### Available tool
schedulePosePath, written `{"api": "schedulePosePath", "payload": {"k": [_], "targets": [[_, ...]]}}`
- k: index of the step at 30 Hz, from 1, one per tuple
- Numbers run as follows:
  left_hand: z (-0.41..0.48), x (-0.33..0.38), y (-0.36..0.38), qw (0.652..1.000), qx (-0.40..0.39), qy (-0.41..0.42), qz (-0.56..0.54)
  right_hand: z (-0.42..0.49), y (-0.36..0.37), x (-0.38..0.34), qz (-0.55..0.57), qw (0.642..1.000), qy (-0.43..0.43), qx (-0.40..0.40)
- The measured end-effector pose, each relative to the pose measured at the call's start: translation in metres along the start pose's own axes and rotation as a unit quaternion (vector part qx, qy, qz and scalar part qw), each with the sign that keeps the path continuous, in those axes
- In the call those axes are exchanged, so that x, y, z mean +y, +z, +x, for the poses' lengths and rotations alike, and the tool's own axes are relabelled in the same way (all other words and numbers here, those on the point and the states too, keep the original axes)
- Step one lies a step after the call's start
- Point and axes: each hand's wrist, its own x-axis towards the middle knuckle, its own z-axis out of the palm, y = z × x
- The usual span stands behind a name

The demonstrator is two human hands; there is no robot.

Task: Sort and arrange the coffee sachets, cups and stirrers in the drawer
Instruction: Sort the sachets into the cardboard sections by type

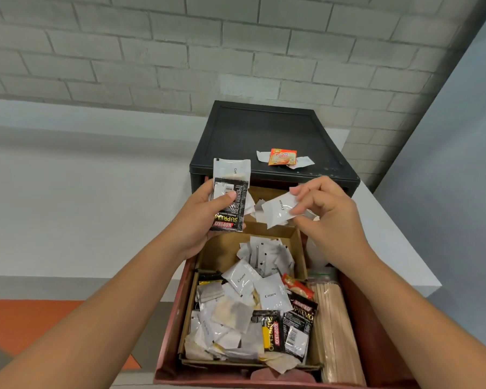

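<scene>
The red drawer [171,327] is pulled out toward me, and a cardboard tray [216,248] inside it holds several mixed sachets [250,310], white cream ones and black Kopiko ones. Wooden stirrers [334,332] lie in a bundle along the drawer's right side. Above the tray's far end, my left hand [201,217] grips a small stack of sachets [230,203], a black Kopiko one in front and a white one behind. My right hand [323,211] pinches a white cream sachet [278,210] by its right end, beside the stack. No cups are visible.
The black drawer cabinet [264,136] stands on a white counter [385,248] against a grey brick wall. On its top lie an orange sachet [282,157] and some torn white wrappers [303,162]. Orange floor shows at lower left.
</scene>
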Motion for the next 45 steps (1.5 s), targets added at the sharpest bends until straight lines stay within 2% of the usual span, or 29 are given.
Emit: {"api": "schedulePosePath", "payload": {"k": [6,9,13,17,19,21,23,26,28,38,45], "targets": [[0.007,-0.003,0.008,1.000,-0.001,0.017,0.005,0.047,0.012,0.017,-0.081,0.994,-0.024,0.076],[0.005,-0.004,0.011,0.999,-0.018,0.018,0.020,0.087,0.024,0.029,-0.125,0.989,-0.019,0.071],[0.004,-0.004,0.009,1.000,-0.021,0.008,0.014,0.122,0.044,0.044,-0.196,0.980,-0.032,0.001],[0.003,-0.003,0.008,1.000,-0.025,0.012,0.002,0.131,0.047,0.056,-0.301,0.947,-0.029,-0.111],[0.003,-0.002,0.008,0.999,-0.028,0.018,-0.008,0.128,0.044,0.051,-0.310,0.944,-0.038,-0.105],[0.003,-0.003,0.007,0.999,-0.029,0.024,-0.014,0.115,0.040,0.036,-0.234,0.970,-0.043,-0.050],[0.003,-0.003,0.008,0.999,-0.033,0.035,-0.019,0.093,0.039,0.018,-0.090,0.995,-0.030,-0.022],[0.001,-0.001,0.008,0.997,-0.044,0.056,-0.014,0.059,0.043,-0.005,0.046,0.995,0.034,-0.081],[0.001,-0.001,0.009,0.997,-0.047,0.063,0.003,0.048,0.048,-0.011,0.038,0.989,0.071,-0.122],[-0.001,0.001,0.007,0.997,-0.055,0.024,-0.047,0.052,0.047,-0.014,0.067,0.982,0.103,-0.141],[0.000,-0.001,0.006,0.996,-0.034,0.004,-0.079,0.049,0.040,-0.007,0.165,0.963,0.162,-0.135]]}}
